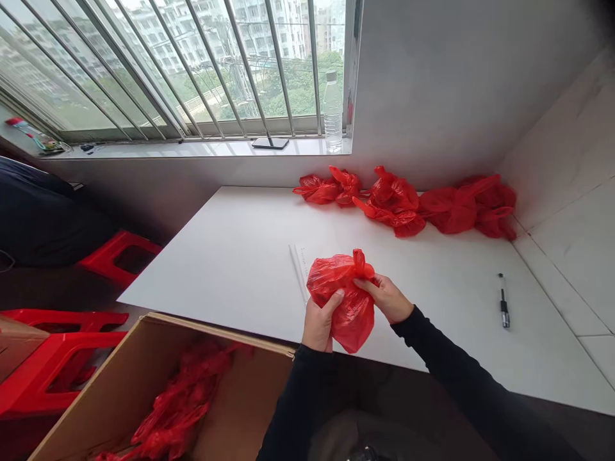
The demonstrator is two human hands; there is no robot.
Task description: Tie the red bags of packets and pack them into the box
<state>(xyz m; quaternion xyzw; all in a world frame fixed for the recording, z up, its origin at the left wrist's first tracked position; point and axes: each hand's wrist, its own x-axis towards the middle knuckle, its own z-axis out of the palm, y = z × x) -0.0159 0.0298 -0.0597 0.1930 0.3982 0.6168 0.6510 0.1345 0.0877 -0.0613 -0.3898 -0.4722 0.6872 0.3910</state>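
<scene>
A knotted red plastic bag (353, 314) is held up over the front edge of the white table (230, 256). My left hand (319, 320) grips its lower left side, thumb across the front. At the upper right, my right hand (387, 296) pinches the plastic close to the knot. What the bag contains is hidden by the crumpled plastic. Behind the bag lies a white sheet or booklet (298, 269), partly covered from view.
Several red bags (394, 202) line the table's back edge. An open cardboard box (254, 397) with red bags inside stands at the front left. A pen (503, 304) lies to the right. A bottle (332, 112) stands on the sill; red stools (120, 256) are at left.
</scene>
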